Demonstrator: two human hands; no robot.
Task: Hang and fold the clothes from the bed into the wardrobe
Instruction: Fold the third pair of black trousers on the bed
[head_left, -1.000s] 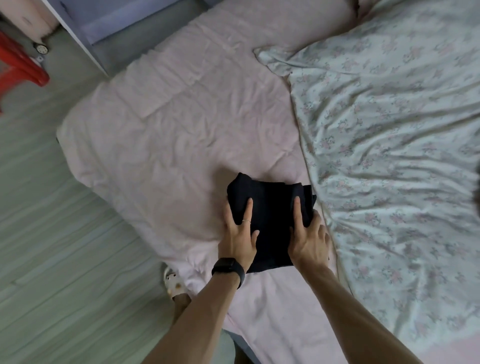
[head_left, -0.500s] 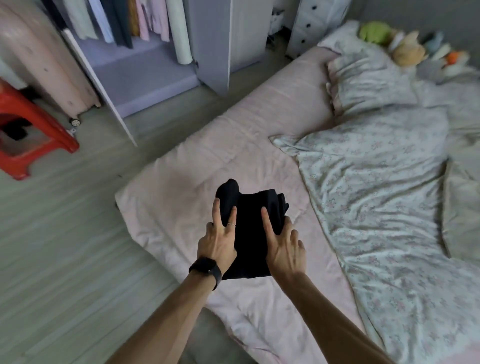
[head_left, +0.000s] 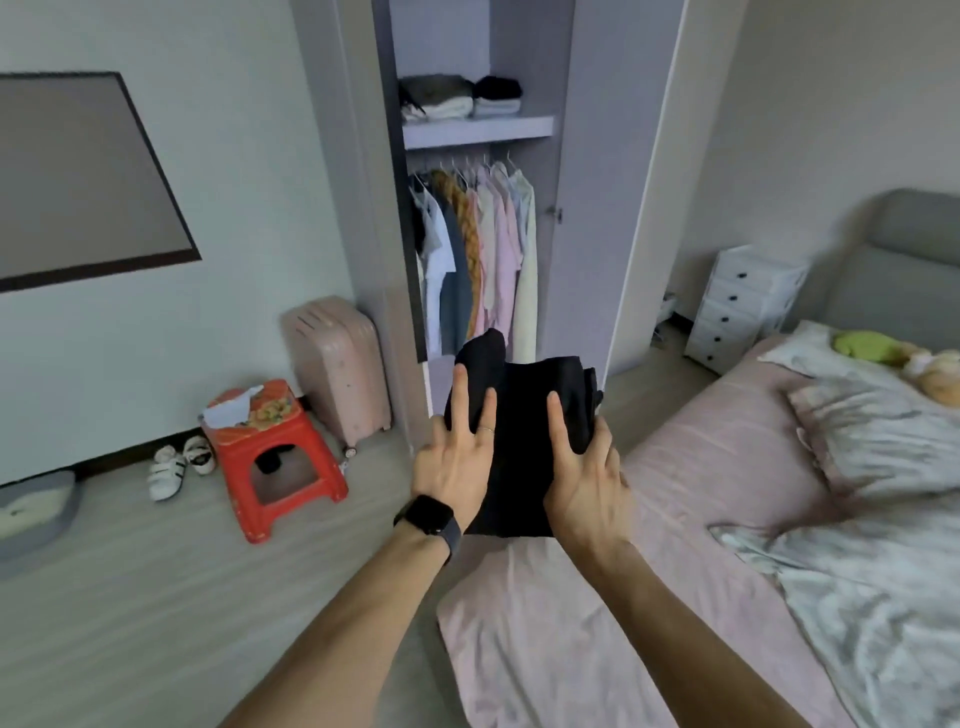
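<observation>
Left hand (head_left: 457, 467) and right hand (head_left: 587, 480) both grasp the folded black garment (head_left: 524, 410). Folding looks done; placing it in the wardrobe (head_left: 589, 156) ahead is left.

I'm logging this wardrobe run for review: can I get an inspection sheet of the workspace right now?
Surface: bed in pink sheet, floral duvet bunched to the right.
Job's things: folded black garment held off the bed; wardrobe open, hanging clothes on rail, folded stacks on shelf.
Clutter: red stool with tissue box, shoes, pink suitcase.
Hands: left hand and right hand both grip the garment, fingers on top.
Cables: nothing seen.
Surroundings: white drawer unit, plush toys, dark wall screen.
</observation>
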